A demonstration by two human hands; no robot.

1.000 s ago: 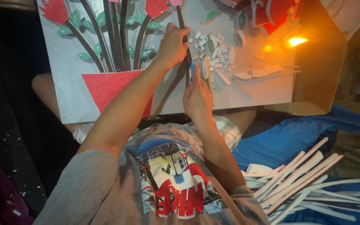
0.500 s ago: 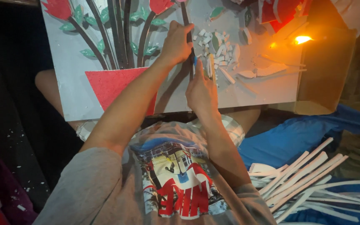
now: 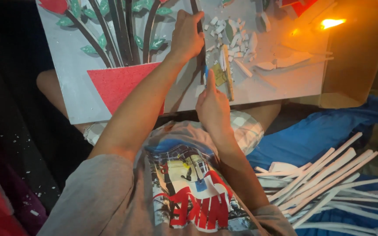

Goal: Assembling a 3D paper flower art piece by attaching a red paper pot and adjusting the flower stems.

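A grey board (image 3: 66, 78) leans on my lap, with a red vase shape (image 3: 119, 85), dark stems and green leaves stuck on it. My left hand (image 3: 187, 37) presses and pinches a dark stem strip (image 3: 202, 54) near the board's top middle. Just below it, my right hand (image 3: 213, 105) grips a small cutter with a blue tip (image 3: 206, 72), index finger stretched along it, the tip against the strip. A yellowish piece (image 3: 218, 74) lies beside the cutter. White foam scraps (image 3: 237, 35) are scattered right of the strip.
Several long white foam strips (image 3: 329, 175) lie on blue cloth (image 3: 311, 131) at my right. A brown cardboard box (image 3: 355, 65) stands behind the board, with a bright orange light (image 3: 331, 22) above it. Dark cloth fills the left side.
Both hands keep nearly the same places on the strip. The view has tipped down a little, so the board sits higher in the picture.
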